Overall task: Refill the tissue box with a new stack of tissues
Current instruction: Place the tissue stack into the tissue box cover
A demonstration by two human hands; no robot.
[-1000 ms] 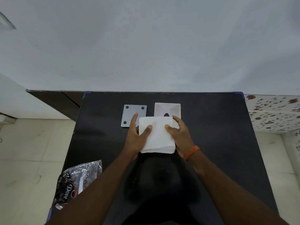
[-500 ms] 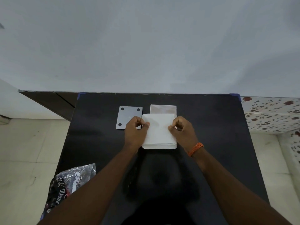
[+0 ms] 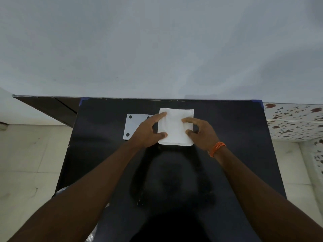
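Near the far edge of the black table (image 3: 227,154), a grey plate (image 3: 133,124) with dark corner holes lay leftmost. The left hand (image 3: 148,131) and right hand (image 3: 201,133), fingers spread, gripped the tissue stack (image 3: 174,127) by its sides. The tissue box was hidden, likely beneath. Uneven pressure could skew or crumple the soft sheets.

Tissue stack (image 3: 174,127) on black table (image 3: 227,145), 12 o'clock of centre. Left hand (image 3: 148,131) grips its 9 o'clock edge, right hand (image 3: 201,132) its 3 o'clock edge. Grey plate (image 3: 133,125) just beside, at 9 o'clock.
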